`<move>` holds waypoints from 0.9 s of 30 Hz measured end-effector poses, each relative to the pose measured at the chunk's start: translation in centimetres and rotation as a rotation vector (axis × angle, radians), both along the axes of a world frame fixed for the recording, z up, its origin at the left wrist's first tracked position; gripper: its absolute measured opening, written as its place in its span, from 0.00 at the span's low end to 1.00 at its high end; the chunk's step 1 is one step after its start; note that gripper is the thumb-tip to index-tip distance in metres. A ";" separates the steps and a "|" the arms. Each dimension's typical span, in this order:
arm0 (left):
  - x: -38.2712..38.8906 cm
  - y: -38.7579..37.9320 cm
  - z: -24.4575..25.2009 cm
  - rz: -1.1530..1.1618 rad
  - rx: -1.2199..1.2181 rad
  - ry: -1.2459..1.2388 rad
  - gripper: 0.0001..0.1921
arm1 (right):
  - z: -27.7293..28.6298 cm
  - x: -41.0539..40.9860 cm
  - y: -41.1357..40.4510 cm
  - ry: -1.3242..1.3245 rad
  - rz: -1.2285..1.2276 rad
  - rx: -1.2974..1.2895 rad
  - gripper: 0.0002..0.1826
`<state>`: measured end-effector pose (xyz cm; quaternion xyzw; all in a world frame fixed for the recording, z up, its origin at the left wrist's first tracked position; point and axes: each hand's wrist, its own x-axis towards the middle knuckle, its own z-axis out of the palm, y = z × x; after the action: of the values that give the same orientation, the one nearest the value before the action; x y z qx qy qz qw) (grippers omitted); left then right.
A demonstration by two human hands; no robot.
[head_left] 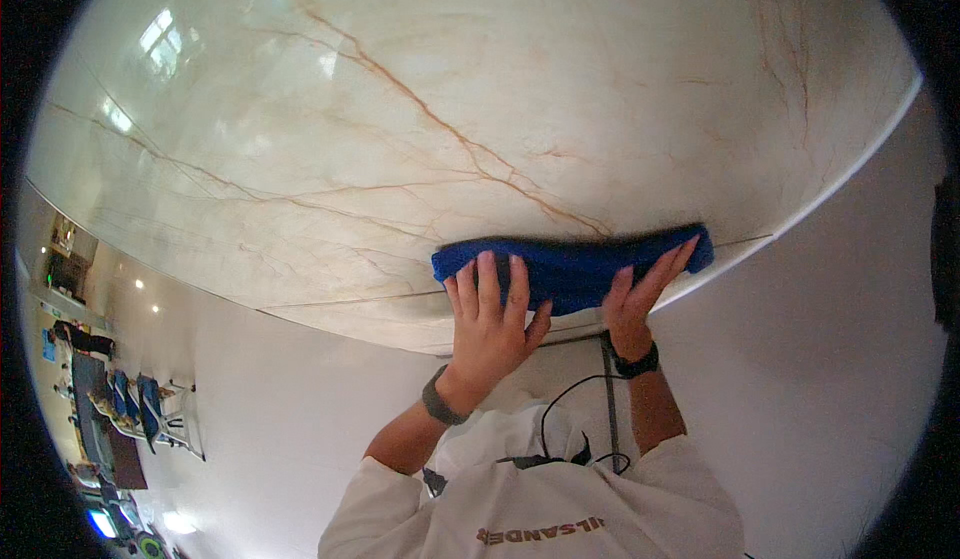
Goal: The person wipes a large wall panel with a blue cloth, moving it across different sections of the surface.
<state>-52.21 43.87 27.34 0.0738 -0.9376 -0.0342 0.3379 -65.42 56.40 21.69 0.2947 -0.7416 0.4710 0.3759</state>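
A blue cloth point(585, 270), folded or bunched into a long strip, lies along the near edge of a glossy, cream marble-patterned tabletop point(375, 131) with brown veins. My left hand point(491, 296) rests on the cloth's left part, palm down with the fingers spread. At its right end, my right hand point(637, 289) lies over the cloth, fingers pointing up and to the right. Whether the fingers pinch the fabric cannot be made out. Both wrists wear black bands. Part of the tabletop beneath the cloth is hidden.
A thin seam point(352, 301) crosses the tabletop near its front edge. Black cable point(551, 409) hangs before my white shirt. Far left stand folding-frame chairs point(150, 409) beside a dark table point(90, 386), with a person point(82, 339) in dark clothes beyond. The pale floor point(277, 439) surrounds the tabletop.
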 end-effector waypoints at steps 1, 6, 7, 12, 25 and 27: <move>0.1 -0.3 -0.7 0.016 -0.042 -0.015 0.31 | -0.5 0.2 -0.1 0.002 0.009 0.003 0.30; 3.3 -2.4 -3.0 0.075 -0.038 -0.102 0.28 | -3.7 2.7 -1.4 -0.006 0.075 0.191 0.30; 3.8 -2.7 -3.1 0.122 -0.066 -0.134 0.28 | -4.0 3.3 -1.7 -0.056 0.102 0.247 0.29; 3.0 -1.6 -0.4 0.008 0.094 -0.041 0.30 | -1.2 5.1 -4.1 0.124 0.148 0.363 0.21; 5.0 -3.7 -0.2 0.129 0.185 -0.027 0.40 | 0.7 5.0 -3.6 -0.185 0.047 0.329 0.41; 4.5 -2.8 0.9 0.063 0.246 0.036 0.40 | 1.2 5.7 -4.7 -0.176 0.098 0.207 0.41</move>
<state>-47.74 41.10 28.20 0.1436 -0.9174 -0.1394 0.3439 -59.73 51.72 22.92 0.3253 -0.8010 0.4338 0.2538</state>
